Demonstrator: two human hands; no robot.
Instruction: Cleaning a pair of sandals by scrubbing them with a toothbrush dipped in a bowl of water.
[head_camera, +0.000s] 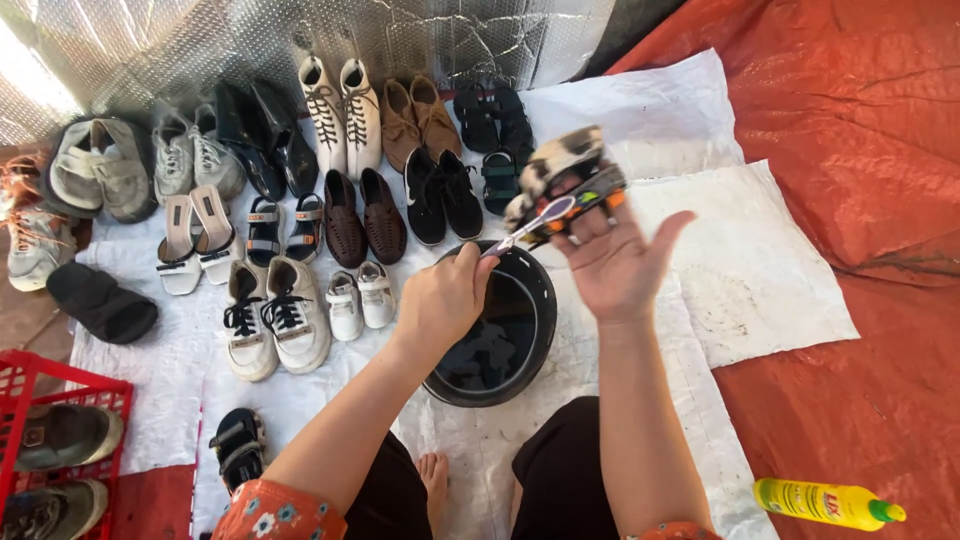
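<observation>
The person sits over a round black basin (495, 325), glossy plastic with dark water in it, and everything arranges itself around that bowl. Just above its far rim the right hand (615, 262) holds up a small patterned sandal (565, 180), fingers curled under the sole, thumb spread wide. The left hand (443, 298), closed in a fist over the basin's near-left rim, grips a toothbrush (530, 225) whose bristled head touches the sandal's strap.

To my eye this is scrubbing, and it would go best with short strokes along the strap edges, the sandal tilted so drips fall back into the basin, and the shoe pinned firmly so it does not twist under the bristles.

Left of and beyond the basin stand rows of shoes (300, 200) on white woven sheeting (740, 260): lace-up canvas, brown woven leather, strappy sandals, soft grey slippers. Far left of the basin is a red plastic crate (55, 390). To its right lies orange tarpaulin, creased and shiny, with a yellow bottle (825, 502) lying on its side.
</observation>
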